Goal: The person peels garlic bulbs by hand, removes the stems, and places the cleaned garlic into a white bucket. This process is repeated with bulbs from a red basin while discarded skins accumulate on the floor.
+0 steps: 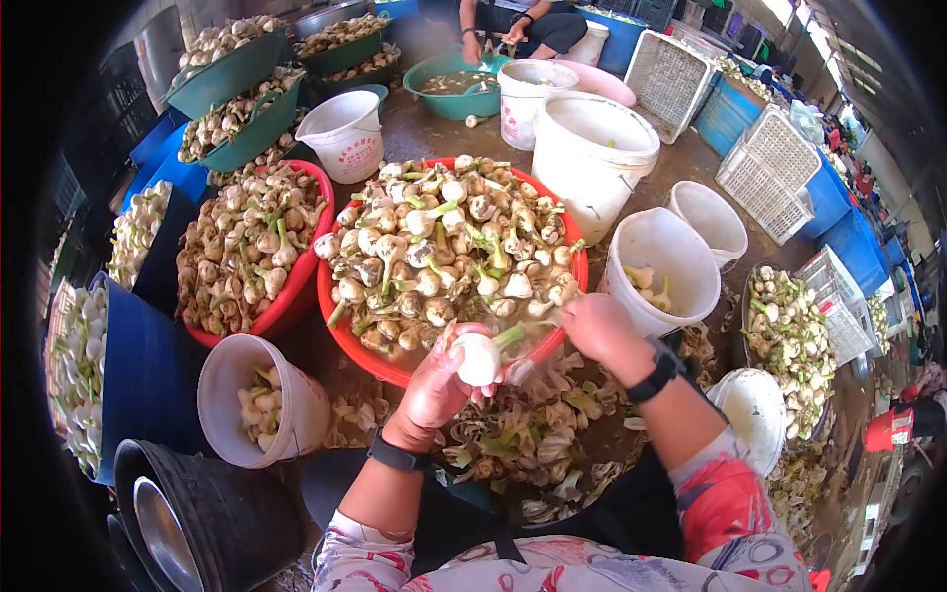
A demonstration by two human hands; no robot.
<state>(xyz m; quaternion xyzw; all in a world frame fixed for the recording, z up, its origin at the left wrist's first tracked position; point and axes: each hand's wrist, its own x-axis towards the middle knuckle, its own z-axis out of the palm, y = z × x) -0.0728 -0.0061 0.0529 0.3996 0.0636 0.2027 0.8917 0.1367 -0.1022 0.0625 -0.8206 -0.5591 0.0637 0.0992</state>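
Left hand cupped, right hand curled

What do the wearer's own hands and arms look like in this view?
Both hands, left and right, are bare, without gloves. Each wrist has a dark band, the right one with a boxy, watch-like face. The sleeves are pale, printed with red patches and grey ring shapes.

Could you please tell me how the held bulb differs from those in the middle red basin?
The held bulb is clean white; the basin bulbs are mostly soil-marked. The left hand grips the held bulb, while the basin bulbs lie heaped in murky water. Both show greenish stems.
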